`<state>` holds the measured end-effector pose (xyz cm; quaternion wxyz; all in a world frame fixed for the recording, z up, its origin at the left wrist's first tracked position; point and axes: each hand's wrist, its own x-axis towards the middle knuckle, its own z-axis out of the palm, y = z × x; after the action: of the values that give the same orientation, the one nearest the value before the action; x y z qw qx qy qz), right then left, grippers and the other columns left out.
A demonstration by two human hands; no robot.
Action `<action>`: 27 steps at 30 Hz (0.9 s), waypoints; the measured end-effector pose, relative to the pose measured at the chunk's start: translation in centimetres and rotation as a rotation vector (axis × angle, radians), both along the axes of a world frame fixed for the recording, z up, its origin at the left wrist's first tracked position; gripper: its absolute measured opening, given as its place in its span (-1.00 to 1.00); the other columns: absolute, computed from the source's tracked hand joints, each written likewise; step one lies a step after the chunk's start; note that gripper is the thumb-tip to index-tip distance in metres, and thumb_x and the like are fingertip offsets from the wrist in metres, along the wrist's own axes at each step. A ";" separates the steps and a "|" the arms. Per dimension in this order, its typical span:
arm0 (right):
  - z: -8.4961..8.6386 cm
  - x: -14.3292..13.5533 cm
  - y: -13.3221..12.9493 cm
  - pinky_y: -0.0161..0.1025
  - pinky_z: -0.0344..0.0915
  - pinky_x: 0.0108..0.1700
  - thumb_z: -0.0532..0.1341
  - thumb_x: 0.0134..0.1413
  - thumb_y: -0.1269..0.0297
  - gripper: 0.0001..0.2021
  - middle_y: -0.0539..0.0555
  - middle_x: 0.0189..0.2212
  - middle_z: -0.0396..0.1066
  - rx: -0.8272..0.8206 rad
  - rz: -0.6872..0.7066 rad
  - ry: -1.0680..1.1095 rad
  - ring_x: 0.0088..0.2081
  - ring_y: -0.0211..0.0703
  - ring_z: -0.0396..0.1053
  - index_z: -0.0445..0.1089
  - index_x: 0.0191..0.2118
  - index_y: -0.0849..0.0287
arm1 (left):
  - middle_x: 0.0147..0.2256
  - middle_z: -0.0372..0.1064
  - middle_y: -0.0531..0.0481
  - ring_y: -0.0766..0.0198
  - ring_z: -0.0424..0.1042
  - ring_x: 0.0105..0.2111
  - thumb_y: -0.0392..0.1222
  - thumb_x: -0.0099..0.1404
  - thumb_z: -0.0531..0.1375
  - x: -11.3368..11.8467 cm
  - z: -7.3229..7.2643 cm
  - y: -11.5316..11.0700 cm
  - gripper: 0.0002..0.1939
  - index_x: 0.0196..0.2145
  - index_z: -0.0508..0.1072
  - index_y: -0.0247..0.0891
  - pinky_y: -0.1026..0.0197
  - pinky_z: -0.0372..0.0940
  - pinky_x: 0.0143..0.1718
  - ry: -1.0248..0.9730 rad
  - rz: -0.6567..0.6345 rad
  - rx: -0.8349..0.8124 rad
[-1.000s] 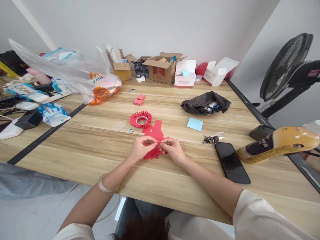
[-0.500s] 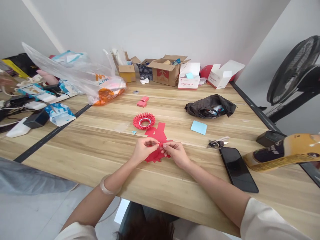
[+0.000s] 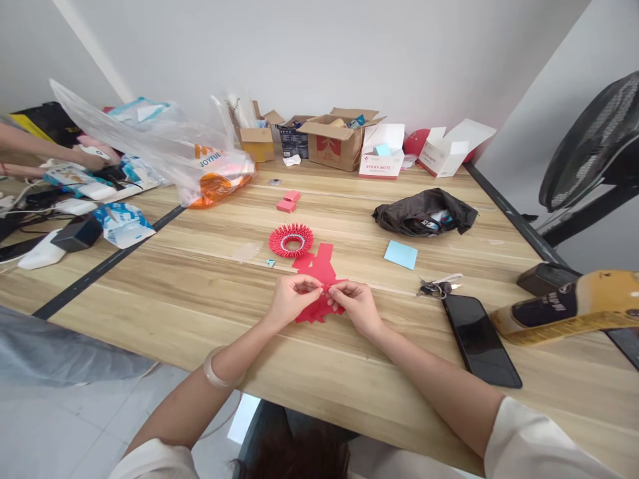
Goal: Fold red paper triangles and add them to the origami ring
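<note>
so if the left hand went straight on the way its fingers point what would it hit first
Probably the right hand; its fingertips sit beside those of the left hand, over the red papers. Whether they touch, or pinch something tiny between them, is unclear.

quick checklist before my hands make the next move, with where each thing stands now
1. Hands placed over the red paper: ok, left hand and right hand meet there, fingertips close together.
2. Small piece firmly pinched: cannot tell, fingers and matching red behind hide it.
3. Red paper neatly stacked: not ok, the pieces overlap loosely at different angles.
4. Ring out of the way: ok, it lies beyond the left hand, not touching either hand.
5. Keys clear of the hands: ok, off to the right.
6. Other person's hand clear: ok, at far left among the clutter.
</note>
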<state>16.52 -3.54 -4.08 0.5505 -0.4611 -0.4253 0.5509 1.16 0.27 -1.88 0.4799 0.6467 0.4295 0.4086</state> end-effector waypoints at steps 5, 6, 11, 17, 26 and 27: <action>-0.2 -0.2 -0.1 -0.34 0.25 -0.57 0.29 -0.15 0.12 -0.77 0.02 -0.66 0.40 0.046 -0.042 -0.053 -0.64 -0.29 0.29 0.41 -0.49 0.21 | -0.45 0.51 -0.08 0.21 0.49 -0.44 -0.23 -0.02 0.29 0.0 0.0 -0.1 -0.89 -0.50 0.48 -0.33 0.21 0.40 -0.33 -0.017 0.000 -0.018; -0.4 -0.2 -0.2 -0.33 0.26 -0.56 0.29 -0.15 0.14 -0.78 0.03 -0.65 0.41 0.056 -0.057 -0.073 -0.63 -0.27 0.30 0.41 -0.50 0.21 | -0.46 0.51 -0.07 0.22 0.49 -0.44 -0.24 -0.03 0.29 0.1 0.0 -0.1 -0.89 -0.51 0.48 -0.33 0.22 0.40 -0.33 -0.020 -0.005 -0.024; -0.9 -0.3 -0.7 -0.24 0.33 -0.45 0.25 -0.11 0.28 -0.92 0.10 -0.52 0.48 0.206 -0.180 -0.335 -0.51 -0.16 0.40 0.45 -0.48 0.17 | -0.50 0.49 -0.03 0.26 0.47 -0.49 -0.25 -0.06 0.31 0.2 0.0 -0.2 -0.89 -0.53 0.48 -0.33 0.26 0.38 -0.38 -0.059 -0.030 -0.083; -0.4 0.5 -1.0 -0.16 0.38 -0.27 0.15 0.03 0.38 -0.83 0.09 -0.39 0.51 0.595 -0.118 -0.650 -0.36 -0.10 0.45 0.49 -0.33 0.08 | -0.49 0.49 -0.02 0.28 0.46 -0.47 -0.25 -0.11 0.35 0.2 0.2 -0.1 -0.84 -0.52 0.47 -0.33 0.25 0.38 -0.35 -0.147 -0.020 -0.191; -0.7 0.9 -0.7 -0.13 0.39 -0.12 0.08 0.13 0.40 -0.77 0.14 -0.27 0.49 0.761 -0.055 -0.869 -0.21 -0.10 0.44 0.46 -0.19 0.09 | -0.46 0.51 -0.02 0.25 0.48 -0.43 -0.21 -0.16 0.39 0.0 0.2 0.2 -0.76 -0.49 0.49 -0.33 0.22 0.37 -0.28 -0.223 -0.026 -0.282; -0.7 0.9 -0.7 -0.14 0.40 -0.12 0.07 0.14 0.40 -0.77 0.14 -0.27 0.48 0.776 -0.060 -0.894 -0.21 -0.10 0.44 0.46 -0.19 0.11 | -0.46 0.51 -0.03 0.26 0.48 -0.42 -0.21 -0.16 0.39 -0.1 0.2 0.2 -0.76 -0.48 0.50 -0.33 0.22 0.37 -0.28 -0.223 -0.028 -0.287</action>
<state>17.41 -4.22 -4.81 0.4618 -0.4253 -0.7730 0.0915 1.11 0.48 -1.70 0.6176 0.5282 0.4183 0.4057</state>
